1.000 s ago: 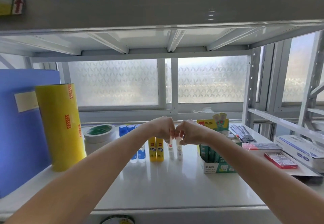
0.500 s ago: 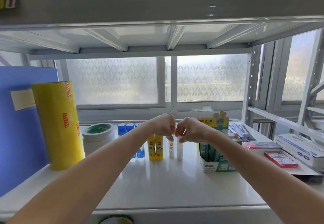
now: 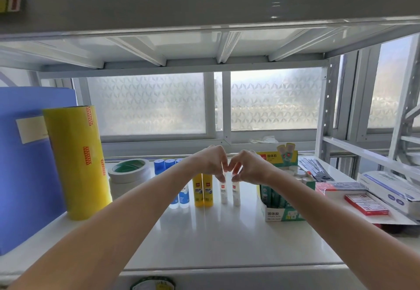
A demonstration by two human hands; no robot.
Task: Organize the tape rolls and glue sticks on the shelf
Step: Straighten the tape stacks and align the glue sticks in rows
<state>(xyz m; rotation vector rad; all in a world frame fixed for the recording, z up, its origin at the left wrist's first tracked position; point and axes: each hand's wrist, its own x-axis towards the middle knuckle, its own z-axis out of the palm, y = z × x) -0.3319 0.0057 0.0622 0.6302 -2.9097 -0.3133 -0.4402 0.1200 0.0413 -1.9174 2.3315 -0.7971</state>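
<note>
Two small white glue sticks stand side by side on the white shelf [image 3: 227, 239]. My left hand [image 3: 210, 162] pinches the top of the left white glue stick [image 3: 223, 193]. My right hand [image 3: 248, 167] pinches the top of the right white glue stick [image 3: 236, 194]. Left of them stand two yellow glue sticks [image 3: 203, 191] and several blue-capped glue sticks [image 3: 179, 196], partly hidden by my left forearm. A stack of white tape rolls [image 3: 129, 176] and a tall yellow tape roll [image 3: 76, 160] stand further left.
A green glue stick box [image 3: 283, 212] sits just right of my right hand. Red and white boxes [image 3: 366, 203] lie at the far right. A blue folder [image 3: 25, 176] leans at the left. The upper shelf [image 3: 204, 5] hangs overhead. Another roll [image 3: 154, 284] peeks from below the shelf edge.
Both hands stay together over the two white glue sticks, fingertips now lower on the caps. The sticks stand in the same spot.
</note>
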